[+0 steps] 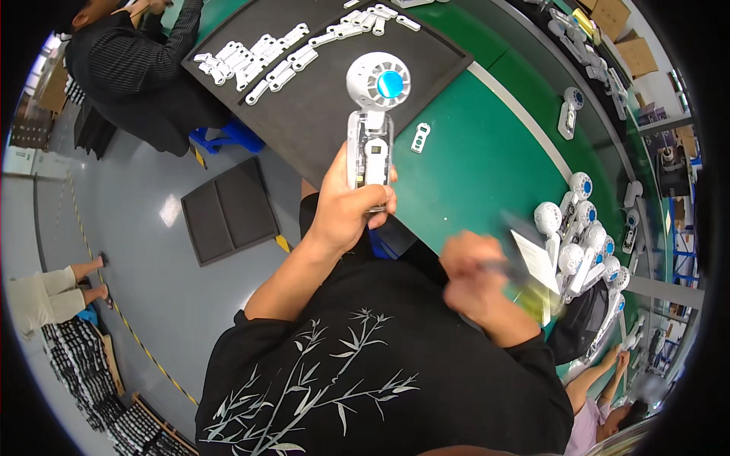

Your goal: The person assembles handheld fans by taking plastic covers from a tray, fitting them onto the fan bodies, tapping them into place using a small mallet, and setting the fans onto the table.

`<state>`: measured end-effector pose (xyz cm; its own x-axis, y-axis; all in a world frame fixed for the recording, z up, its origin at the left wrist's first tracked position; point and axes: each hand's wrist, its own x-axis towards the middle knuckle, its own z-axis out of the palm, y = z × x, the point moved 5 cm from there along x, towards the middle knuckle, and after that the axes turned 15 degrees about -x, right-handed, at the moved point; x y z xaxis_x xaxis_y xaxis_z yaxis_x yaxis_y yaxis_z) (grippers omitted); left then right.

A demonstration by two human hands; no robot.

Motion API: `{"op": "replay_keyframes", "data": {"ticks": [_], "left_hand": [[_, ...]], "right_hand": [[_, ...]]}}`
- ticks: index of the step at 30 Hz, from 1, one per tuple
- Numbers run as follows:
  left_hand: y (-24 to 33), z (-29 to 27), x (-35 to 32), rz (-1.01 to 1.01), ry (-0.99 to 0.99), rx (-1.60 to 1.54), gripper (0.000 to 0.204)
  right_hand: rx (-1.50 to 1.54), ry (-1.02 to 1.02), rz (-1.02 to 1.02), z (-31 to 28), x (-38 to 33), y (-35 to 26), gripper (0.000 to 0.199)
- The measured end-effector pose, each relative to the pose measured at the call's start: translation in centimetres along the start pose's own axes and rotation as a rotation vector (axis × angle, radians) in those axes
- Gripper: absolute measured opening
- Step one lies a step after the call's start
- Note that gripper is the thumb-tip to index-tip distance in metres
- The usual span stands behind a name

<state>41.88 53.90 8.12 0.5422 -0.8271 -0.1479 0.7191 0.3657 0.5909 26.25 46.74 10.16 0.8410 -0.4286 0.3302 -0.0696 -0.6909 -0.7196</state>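
Upright in my left hand [346,201] is a handheld fan [370,148], gripped low on its handle with the thumb across the front. It has a round white head with slots and a blue centre, and a clear casing on the handle with a white piece and inner parts showing. My right hand [475,273] is smeared by motion over the near table edge. A dark streak beside its fingers is too blurred to name. Close to that hand lies a white card-like sheet [536,261], with something yellow-green [536,302] below it. A small white cover [420,138] lies on the green table.
Many white covers [281,72] lie in a black tray [304,125] at the far left. Several more fans [585,235] are heaped on the green table [487,159] at right, beside a black mesh cap-like thing [582,323]. Co-workers [133,68] sit nearby. Another tray [228,213] lies on the floor.
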Motion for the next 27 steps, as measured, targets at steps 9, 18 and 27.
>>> {"op": "replay_keyframes", "data": {"ticks": [9,18,27], "left_hand": [[0.3,0.9,0.1,-0.025,0.0,-0.025,0.038],[0.4,2.2,-2.1,-0.106,-0.015,-0.089,0.048],[-0.2,-1.1,-0.7,0.054,0.077,-0.238,0.038]], "right_hand": [[-0.235,-0.012,-0.041,-0.8,-0.1,0.1,0.044],[0.714,-0.059,-0.15,-2.6,-0.4,-1.1,0.043],[0.369,-0.128,0.565,-2.2,-1.1,4.3,0.042]]}}
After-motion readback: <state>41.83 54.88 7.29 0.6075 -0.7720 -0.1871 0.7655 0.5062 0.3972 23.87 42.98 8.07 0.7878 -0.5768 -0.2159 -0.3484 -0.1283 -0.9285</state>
